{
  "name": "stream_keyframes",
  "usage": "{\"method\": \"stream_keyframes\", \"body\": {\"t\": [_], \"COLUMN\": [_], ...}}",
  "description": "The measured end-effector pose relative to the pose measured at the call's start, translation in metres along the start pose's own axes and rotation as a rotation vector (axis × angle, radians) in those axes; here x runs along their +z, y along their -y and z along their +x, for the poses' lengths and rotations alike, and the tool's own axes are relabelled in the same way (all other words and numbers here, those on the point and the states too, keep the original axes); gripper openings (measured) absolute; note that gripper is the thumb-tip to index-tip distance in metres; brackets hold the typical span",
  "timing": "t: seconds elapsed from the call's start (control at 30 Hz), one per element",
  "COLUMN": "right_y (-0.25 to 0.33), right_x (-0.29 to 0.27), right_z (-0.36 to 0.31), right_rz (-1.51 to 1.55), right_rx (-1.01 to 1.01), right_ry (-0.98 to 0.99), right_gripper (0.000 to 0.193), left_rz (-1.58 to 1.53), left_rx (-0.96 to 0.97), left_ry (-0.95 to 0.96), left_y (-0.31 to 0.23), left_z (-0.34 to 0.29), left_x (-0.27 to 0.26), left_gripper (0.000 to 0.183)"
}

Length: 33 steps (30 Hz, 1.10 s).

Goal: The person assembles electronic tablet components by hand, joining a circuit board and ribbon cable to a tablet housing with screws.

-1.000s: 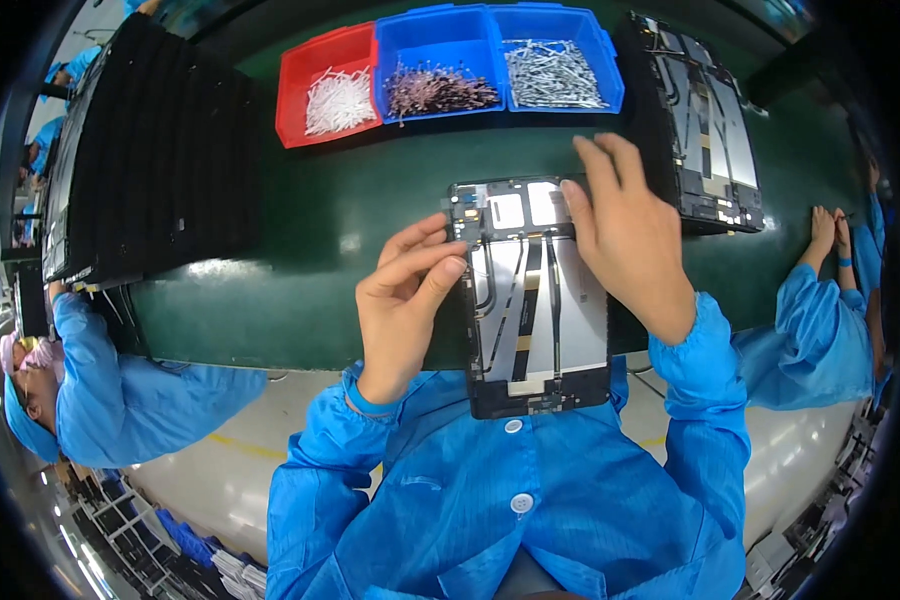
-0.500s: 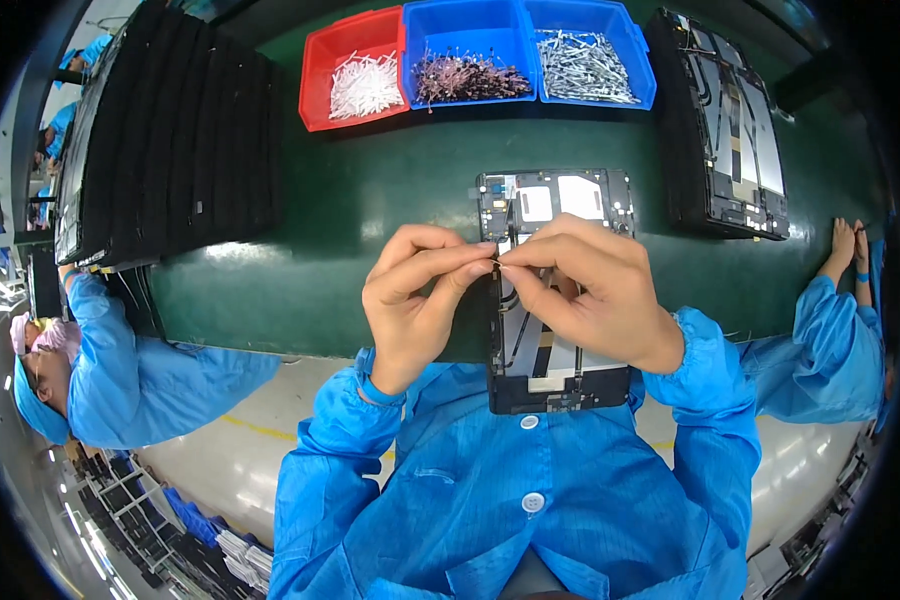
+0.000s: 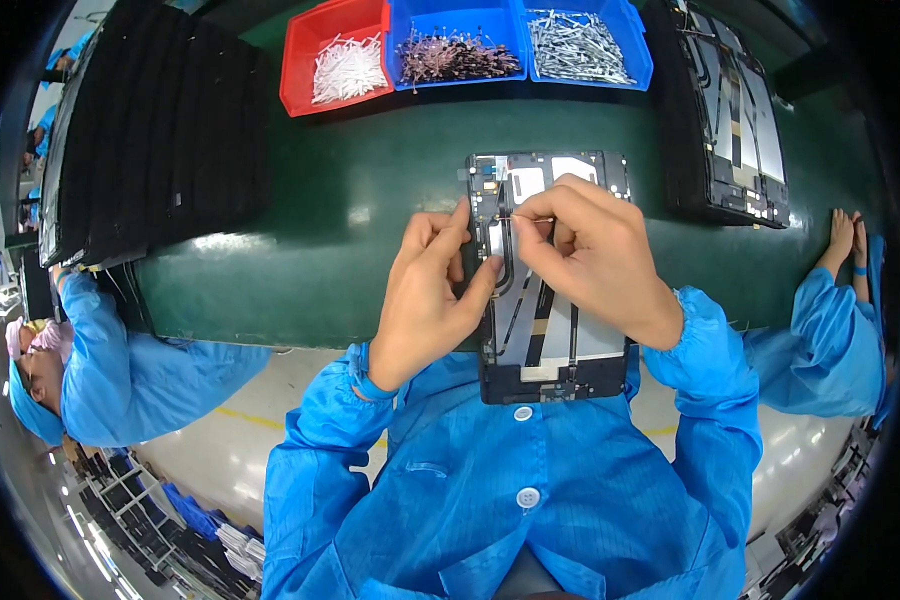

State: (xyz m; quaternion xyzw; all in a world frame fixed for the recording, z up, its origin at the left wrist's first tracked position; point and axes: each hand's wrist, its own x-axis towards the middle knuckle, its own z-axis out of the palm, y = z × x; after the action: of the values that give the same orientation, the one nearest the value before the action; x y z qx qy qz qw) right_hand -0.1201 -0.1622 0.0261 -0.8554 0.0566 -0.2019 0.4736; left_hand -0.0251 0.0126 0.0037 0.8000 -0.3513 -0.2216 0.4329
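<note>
Our right hand (image 3: 595, 250) pinches a thin sliver (image 3: 505, 218) over the opened tablet (image 3: 558, 325); our left hand (image 3: 425, 285), fingers spread, steadies its left edge. It overhangs the bench (image 3: 370, 160), looks stiff but fragile, so we'd grip the rims.

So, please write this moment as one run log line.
left hand: at left edge of tablet; right hand: pinched over tablet, item unclear; red bin: beyond tablet

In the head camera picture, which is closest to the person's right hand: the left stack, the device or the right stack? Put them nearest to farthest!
From the right hand:
1. Device: just beneath it.
2. Right stack: up and right.
3. Left stack: far left.
</note>
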Motion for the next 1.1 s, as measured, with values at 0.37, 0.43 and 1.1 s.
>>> {"method": "stream_keyframes", "body": {"t": [0.37, 0.43, 1.1], "right_y": [-0.023, -0.026, -0.031], "right_x": [0.017, 0.018, 0.018], "right_z": [-0.004, -0.005, -0.004], "right_rz": [-0.006, -0.004, -0.157], "right_rx": [0.005, -0.013, -0.143], "right_ry": [-0.018, -0.024, -0.006], "right_gripper": [0.010, 0.011, 0.013], "left_rz": [-0.098, -0.093, -0.494], "left_rx": [0.021, 0.020, -0.359], "left_ry": [0.019, 0.018, 0.196], "left_y": [-0.004, -0.007, 0.008], "left_z": [0.013, 0.012, 0.044], "left_x": [0.007, 0.007, -0.026], "left_gripper": [0.052, 0.052, 0.018]}}
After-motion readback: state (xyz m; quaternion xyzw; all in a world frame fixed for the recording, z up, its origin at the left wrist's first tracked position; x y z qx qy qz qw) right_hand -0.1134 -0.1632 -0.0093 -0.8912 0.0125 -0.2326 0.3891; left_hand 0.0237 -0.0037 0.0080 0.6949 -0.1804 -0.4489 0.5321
